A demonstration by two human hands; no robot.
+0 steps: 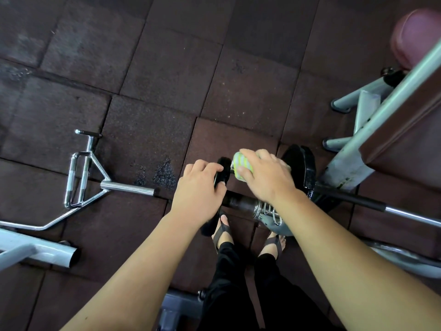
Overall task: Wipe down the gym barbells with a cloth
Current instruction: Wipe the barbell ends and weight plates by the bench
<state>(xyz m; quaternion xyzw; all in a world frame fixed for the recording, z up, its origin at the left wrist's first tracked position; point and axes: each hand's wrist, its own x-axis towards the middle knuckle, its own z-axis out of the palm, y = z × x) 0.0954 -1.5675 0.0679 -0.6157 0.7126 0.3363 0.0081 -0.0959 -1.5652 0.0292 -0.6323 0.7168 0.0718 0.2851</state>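
A short weight bar stands just ahead of my feet with black plates at each end; its handle is hidden under my hands. My left hand (201,185) grips the rim of the near-left black plate (223,163). My right hand (265,176) holds a yellow-and-white striped cloth (239,164) wrapped round the bar between the plates. The larger black plate (301,163) stands to the right. Below my hands lies a barbell sleeve (248,203) with a spring collar (272,212).
A chrome triceps bar (81,177) lies on the dark rubber floor tiles at the left. A grey bench frame (372,130) with maroon padding (410,144) stands at the right. A grey steel tube (43,253) is at lower left. My sandalled feet (224,229) are below.
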